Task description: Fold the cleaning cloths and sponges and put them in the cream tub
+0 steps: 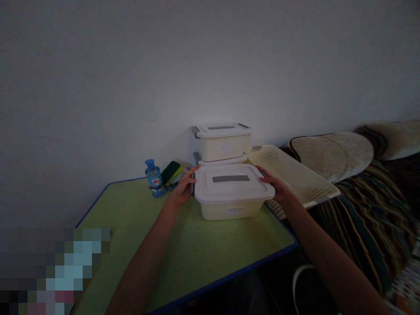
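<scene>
A cream lidded storage box with a white lid and a grey lid handle is at the middle of the green table, between my two hands. My left hand grips its left end, fingers at the side latch. At the right end my right hand has its fingers curled over the lid's edge, partly hiding the latch there. Whether the box's base touches the table I cannot tell. Close behind it, a similar storage box is stacked on another lidded box, mostly hidden.
Left of the boxes stand a small blue bottle and a green-and-yellow sponge. A cream perforated basket is at the right, beside a striped couch with cushions. The table has a blue edge and meets the wall behind.
</scene>
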{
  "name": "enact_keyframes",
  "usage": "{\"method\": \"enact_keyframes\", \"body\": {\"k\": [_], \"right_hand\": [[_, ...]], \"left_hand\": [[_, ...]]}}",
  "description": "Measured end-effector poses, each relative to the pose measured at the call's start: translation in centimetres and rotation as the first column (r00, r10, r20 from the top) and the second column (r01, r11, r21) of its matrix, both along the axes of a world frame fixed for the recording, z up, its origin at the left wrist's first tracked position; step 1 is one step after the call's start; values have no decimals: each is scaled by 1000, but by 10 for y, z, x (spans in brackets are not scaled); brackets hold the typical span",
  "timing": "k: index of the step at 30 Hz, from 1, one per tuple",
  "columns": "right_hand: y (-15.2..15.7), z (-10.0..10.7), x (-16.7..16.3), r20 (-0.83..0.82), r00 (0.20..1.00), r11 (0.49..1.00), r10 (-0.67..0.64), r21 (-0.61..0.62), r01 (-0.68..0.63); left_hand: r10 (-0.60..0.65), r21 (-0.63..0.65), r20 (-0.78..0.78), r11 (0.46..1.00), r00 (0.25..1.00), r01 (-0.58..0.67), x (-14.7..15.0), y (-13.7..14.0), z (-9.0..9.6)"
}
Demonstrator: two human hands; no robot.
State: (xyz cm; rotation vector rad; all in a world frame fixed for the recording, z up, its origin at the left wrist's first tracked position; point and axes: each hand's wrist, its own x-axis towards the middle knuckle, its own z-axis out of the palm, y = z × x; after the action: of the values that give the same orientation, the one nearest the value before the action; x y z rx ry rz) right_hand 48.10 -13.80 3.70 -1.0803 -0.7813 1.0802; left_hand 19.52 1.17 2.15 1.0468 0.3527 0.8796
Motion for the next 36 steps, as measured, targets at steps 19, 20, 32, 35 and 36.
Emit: {"method": "enact_keyframes", "body": {"k": [19,20,32,35,36], "right_hand": [[-49,-4,-15,638,545,836,-543,354,419],[-55,-3,-18,681,507,846,-528,373,381],[-63,-17,-22,879,334,934,-340,272,233],[-63,-22,-18,872,365,938,-327,252,237],[-62,-23,-18,868,367,935,-334,256,244]], "left_hand": [[297,336,-313,923,902,-187,-51,-6,62],[268,375,-324,917,908,-137,-54,-15,69],[343,637,-576,757,742,145,-34,-55,52],[408,670,-687,675,601,309,-35,-54,52],[424,669,-719,637,551,383,-35,-55,54]]}}
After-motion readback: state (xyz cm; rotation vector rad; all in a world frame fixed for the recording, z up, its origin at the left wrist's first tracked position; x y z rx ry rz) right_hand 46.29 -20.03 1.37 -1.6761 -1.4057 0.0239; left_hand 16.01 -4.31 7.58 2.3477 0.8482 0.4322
